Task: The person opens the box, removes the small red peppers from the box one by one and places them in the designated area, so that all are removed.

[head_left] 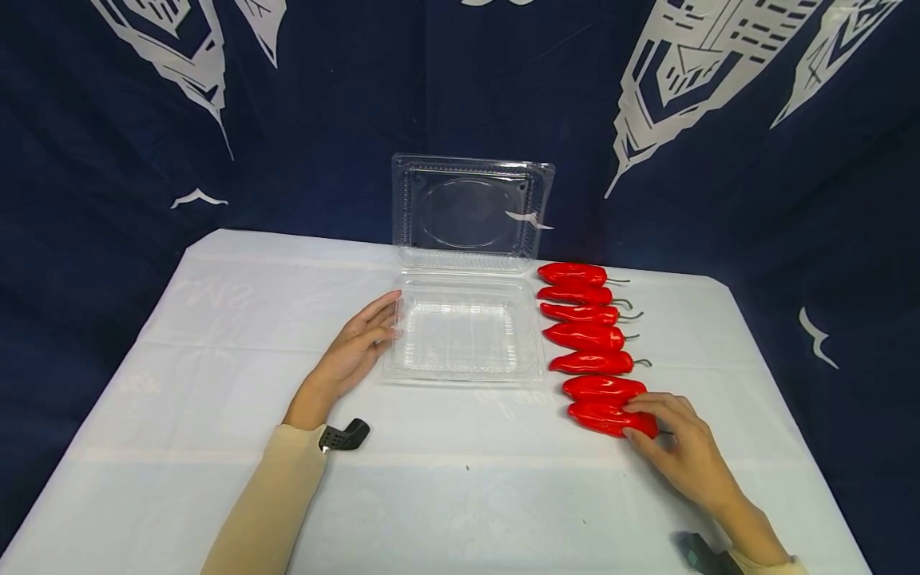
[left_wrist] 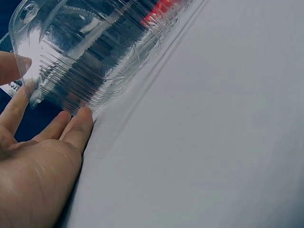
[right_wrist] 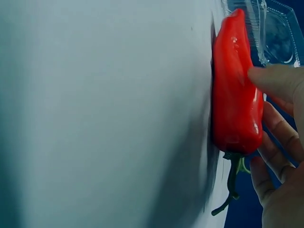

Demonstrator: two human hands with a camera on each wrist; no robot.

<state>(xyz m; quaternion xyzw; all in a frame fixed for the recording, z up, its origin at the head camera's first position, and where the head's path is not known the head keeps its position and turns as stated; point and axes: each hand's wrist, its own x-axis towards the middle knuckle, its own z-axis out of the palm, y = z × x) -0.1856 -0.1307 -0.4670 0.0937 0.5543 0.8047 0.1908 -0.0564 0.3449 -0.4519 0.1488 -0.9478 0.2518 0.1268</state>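
Note:
A clear plastic clamshell box (head_left: 460,371) lies with its base on the white table and its lid (head_left: 467,164) raised at the back. At the base's left edge is my left hand (head_left: 352,351); its thumb (left_wrist: 12,69) and fingers pinch the rim, the other fingertips resting along the ribbed wall. My right hand (head_left: 679,447) grips the nearest red pepper (head_left: 611,419), thumb on the near side and fingers across the far side. In the right wrist view this pepper (right_wrist: 232,90) lies on its side, its dark green stem (right_wrist: 232,185) pointing toward the wrist.
Several more red peppers (head_left: 589,363) form a column right of the box, stems to the right. The white table (head_left: 474,495) spreads to both sides and in front. A dark blue cloth (head_left: 331,120) with white drawings hangs behind.

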